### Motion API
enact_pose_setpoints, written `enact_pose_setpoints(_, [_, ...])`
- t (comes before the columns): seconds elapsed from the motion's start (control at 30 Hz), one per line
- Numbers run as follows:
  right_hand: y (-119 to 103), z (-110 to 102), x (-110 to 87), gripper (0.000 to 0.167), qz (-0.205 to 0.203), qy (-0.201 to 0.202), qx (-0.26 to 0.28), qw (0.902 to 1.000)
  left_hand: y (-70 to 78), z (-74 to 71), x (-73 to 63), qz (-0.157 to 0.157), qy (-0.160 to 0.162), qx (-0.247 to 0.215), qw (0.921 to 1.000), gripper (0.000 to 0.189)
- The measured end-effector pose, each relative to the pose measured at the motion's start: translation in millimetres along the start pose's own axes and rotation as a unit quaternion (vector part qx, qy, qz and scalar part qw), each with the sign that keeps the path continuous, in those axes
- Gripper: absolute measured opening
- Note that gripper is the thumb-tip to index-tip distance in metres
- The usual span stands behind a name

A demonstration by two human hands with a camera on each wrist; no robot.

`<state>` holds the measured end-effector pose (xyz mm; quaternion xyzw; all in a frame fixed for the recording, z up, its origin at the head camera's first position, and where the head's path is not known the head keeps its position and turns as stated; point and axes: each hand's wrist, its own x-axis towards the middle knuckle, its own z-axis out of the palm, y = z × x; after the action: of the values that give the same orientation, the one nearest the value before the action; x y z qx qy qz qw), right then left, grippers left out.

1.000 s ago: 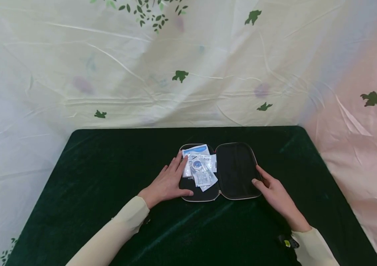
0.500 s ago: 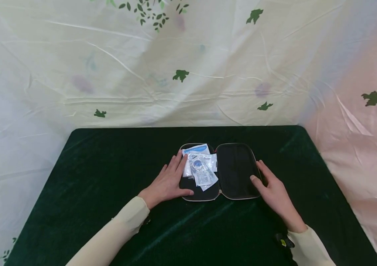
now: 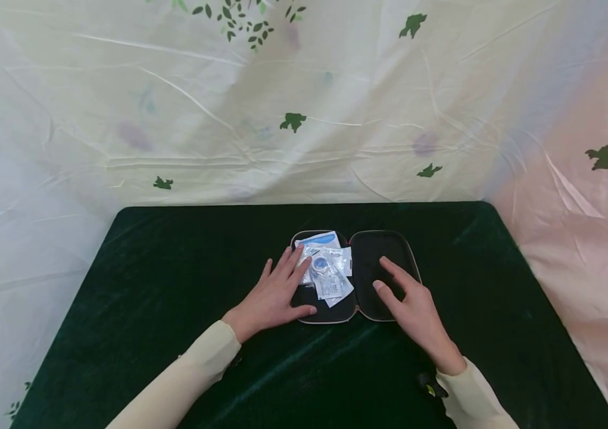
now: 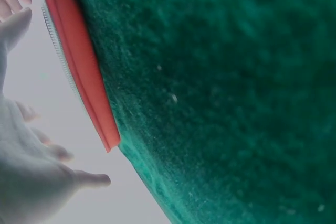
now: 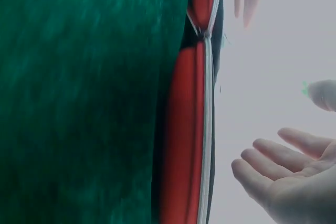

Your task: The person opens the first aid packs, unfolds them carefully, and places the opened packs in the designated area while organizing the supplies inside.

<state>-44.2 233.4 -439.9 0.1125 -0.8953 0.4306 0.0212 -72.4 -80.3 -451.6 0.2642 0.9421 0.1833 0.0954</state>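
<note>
"Case position?"
"Red-shelled, black-lined zippered case point(image 3: 362, 262) lies unfolded on dark green velvet cloth point(image 3: 196, 256); flat white-and-clear packets point(image 3: 329, 286) in its left half."
"Hands?"
"Left hand point(image 3: 274, 297) spread over that half's left edge, contact unclear; right hand point(image 3: 416, 307) above the right half. Both grasp nothing."

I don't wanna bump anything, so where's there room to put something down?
The green cloth is bare left of the case and left hand, right of the case and right hand, and in front, between the sleeves. The case's right half shows bare lining, partly under the right hand. Its left half is crowded with packets.
</note>
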Motion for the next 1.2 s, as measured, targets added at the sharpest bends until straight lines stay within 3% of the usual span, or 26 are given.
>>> enact_pose_setpoints(0.3, [-11,21,7.1,0.047,-0.015,-0.029,0.008,0.9994,3.2,-0.5,-11.7,0.075,0.011,0.032,0.9966,0.081])
enact_pose_setpoints(0.5, [-15,33,15.3,0.042,-0.026,-0.048,-0.004,0.9985,3.4,0.3,-13.8,0.113,-0.003,0.063,0.9915,0.075])
enact_pose_setpoints(0.87, [-18,43,26.3,0.04,-0.017,-0.079,-0.033,0.9962,1.8,4.2,-11.3,0.119,-0.043,0.077,0.9889,0.077])
enact_pose_setpoints(1.2, [-18,51,33.6,0.032,-0.026,-0.097,-0.101,0.9898,3.6,6.2,-10.3,0.12,-0.065,0.095,0.9861,0.077])
